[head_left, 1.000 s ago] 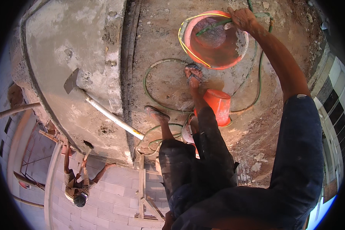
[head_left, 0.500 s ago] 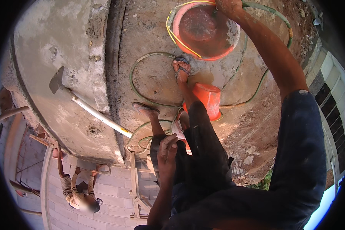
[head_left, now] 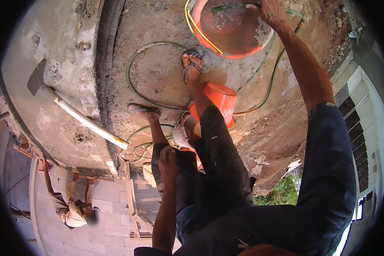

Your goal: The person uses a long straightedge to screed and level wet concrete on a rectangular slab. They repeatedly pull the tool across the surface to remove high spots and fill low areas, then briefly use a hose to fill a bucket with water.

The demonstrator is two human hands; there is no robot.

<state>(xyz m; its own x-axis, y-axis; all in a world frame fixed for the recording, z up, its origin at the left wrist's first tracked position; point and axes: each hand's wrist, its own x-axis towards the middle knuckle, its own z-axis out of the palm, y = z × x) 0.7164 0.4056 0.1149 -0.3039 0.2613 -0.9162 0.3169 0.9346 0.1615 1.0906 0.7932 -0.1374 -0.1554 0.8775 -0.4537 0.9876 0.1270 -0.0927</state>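
At the top, my right hand [head_left: 274,13] closes around a green hose [head_left: 230,6] by the rim of a large round red tub [head_left: 239,54]. The hose's front part reaches over the murky water [head_left: 226,30] in the tub. A yellow hoop or cord [head_left: 202,37] runs along the tub's left rim. My left hand [head_left: 167,160] lies near my knee with its fingers curled in; nothing shows in it. Beside my sandalled foot [head_left: 193,64] stands a smaller orange bucket [head_left: 221,99].
A shovel [head_left: 83,115] with a pale handle lies on the raised concrete [head_left: 51,128] at left. Hose loops [head_left: 130,74] curl around my feet. Below left, another person [head_left: 75,211] crouches by a pale block surface [head_left: 111,213]. A wooden frame [head_left: 132,200] stands near it.
The hose's front part now shows over the tub's water, left of my right hand. My left hand has moved down and left, its fingers curling in. The view has shifted.
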